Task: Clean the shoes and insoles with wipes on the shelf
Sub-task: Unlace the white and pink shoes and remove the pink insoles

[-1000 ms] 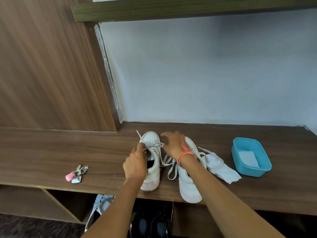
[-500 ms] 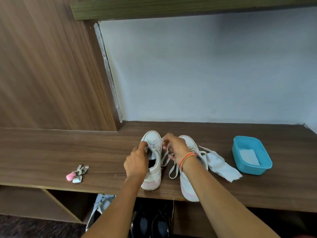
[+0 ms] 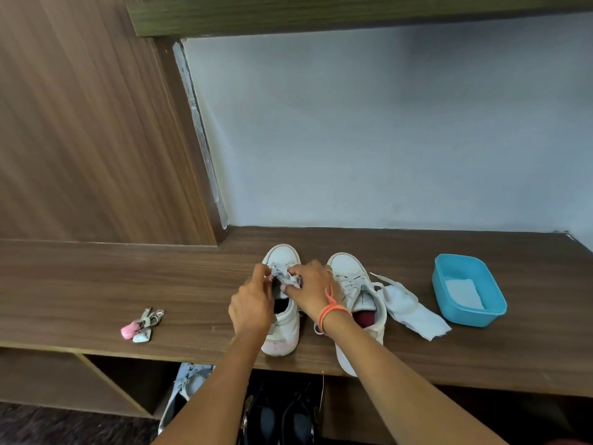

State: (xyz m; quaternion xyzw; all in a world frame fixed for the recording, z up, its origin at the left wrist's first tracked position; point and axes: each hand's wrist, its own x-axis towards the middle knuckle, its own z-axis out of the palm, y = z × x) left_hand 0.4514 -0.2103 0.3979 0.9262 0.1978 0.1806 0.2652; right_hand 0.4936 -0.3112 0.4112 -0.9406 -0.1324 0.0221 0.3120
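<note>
Two white sneakers stand side by side on the brown wooden shelf (image 3: pixel 96 284), toes toward the wall. Over the left sneaker (image 3: pixel 282 335), my left hand (image 3: pixel 252 305) and my right hand (image 3: pixel 309 292) both pinch its grey laces (image 3: pixel 284 274) near the tongue. An orange thread band circles my right wrist. The right sneaker (image 3: pixel 351 277) shows a dark red lining, its laces loose. A crumpled white wipe (image 3: pixel 410 311) lies just right of it. A blue plastic tub (image 3: pixel 491 311) with a folded white wipe (image 3: pixel 462 293) inside sits further right.
A bunch of keys with a pink fob (image 3: pixel 141 324) lies on the shelf to the left. A wood panel rises at the left and a pale wall at the back. Below the shelf, dark shoes (image 3: pixel 279 419) and a light shoe (image 3: pixel 183 390) fill the lower compartment.
My right hand has moved from above the right sneaker onto the left sneaker's laces, joining my left hand there. Both hands now bunch the laces together.
</note>
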